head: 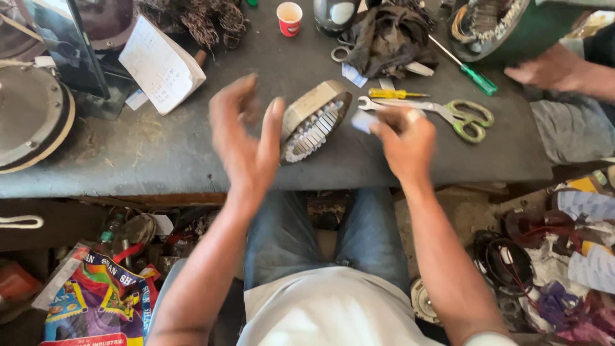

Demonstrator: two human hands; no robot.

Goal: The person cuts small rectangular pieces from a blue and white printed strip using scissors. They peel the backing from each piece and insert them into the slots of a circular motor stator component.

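Near the front edge of the worktop, about midway along it, your two hands hover over a slotted metal stator ring that lies tilted on its side, its toothed inner face turned toward you. Your left hand is blurred with motion, fingers spread and holding nothing, just beside the ring's left rim but, as far as can be told, not touching it. Your right hand is closed, thumb and fingertips pinching a small pale slip that looks like paper or insulating sheet, held close to the ring's right rim. Judging by that, the step in hand is bringing the slip to the ring's slots, and the next move calls for your free left hand to steady the ring while the right lines the slip's edge up with one slot; the slip is thin and may buckle if pushed in askew. Behind your right hand lie a spanner, a yellow-handled screwdriver and green-handled scissors, all within reach. Further back sit a red paper cup, a dark cloth and a green-handled screwdriver. At the right edge, another person's hand rests by a wound motor part; keep clear of it.
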